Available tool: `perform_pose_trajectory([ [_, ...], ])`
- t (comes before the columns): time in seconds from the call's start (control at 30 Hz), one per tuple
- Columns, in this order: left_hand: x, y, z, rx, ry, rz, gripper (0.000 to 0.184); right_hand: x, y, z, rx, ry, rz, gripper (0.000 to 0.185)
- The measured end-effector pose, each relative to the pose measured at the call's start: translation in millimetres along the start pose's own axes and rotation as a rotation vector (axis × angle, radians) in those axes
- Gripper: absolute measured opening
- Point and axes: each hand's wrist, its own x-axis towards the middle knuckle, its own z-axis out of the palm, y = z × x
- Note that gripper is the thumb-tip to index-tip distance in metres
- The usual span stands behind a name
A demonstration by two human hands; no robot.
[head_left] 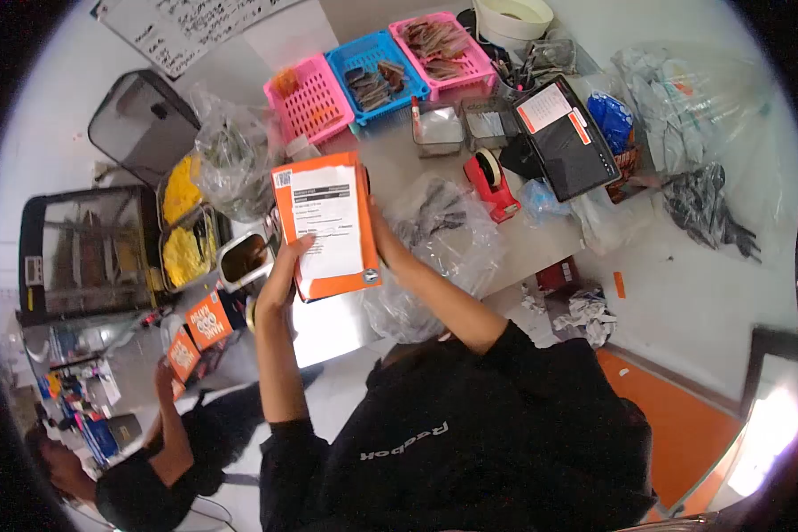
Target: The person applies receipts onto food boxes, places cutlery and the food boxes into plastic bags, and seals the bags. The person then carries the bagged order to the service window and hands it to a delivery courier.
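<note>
Up in front of me is an orange box [368, 266] with a printed white paper slip [332, 199] lying over its top face. My left hand [288, 262] grips the box at its lower left edge, with the thumb on the slip. Along the right edge, my right hand [383, 235] is closed on the same box; its fingers are partly hidden behind it. A crumpled clear plastic bag [417, 306] lies on the table just below my right hand. To the left of the box is a metal container [246, 259] with dark contents.
Pink [309, 97] and blue baskets [377, 75] with small packets line the back. A red tape dispenser [496, 186] and a tablet [566, 137] are to the right. Trays of yellow food [186, 253] stand left. A co-worker [142, 470] at lower left holds orange boxes [195, 332].
</note>
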Motion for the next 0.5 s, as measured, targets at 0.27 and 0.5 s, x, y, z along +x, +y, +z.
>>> perform_pose_trajectory([
  [0.27, -29, -92, 134, -0.074, 0.019, -0.065, 0.084, -139, -81, -86, -0.058, 0.023, 0.21, 0.077],
  [0.5, 10, -190, 163, -0.165, -0.004, -0.142, 0.1, -132, -31, -202, -0.096, 0.115, 0.378, 0.074],
])
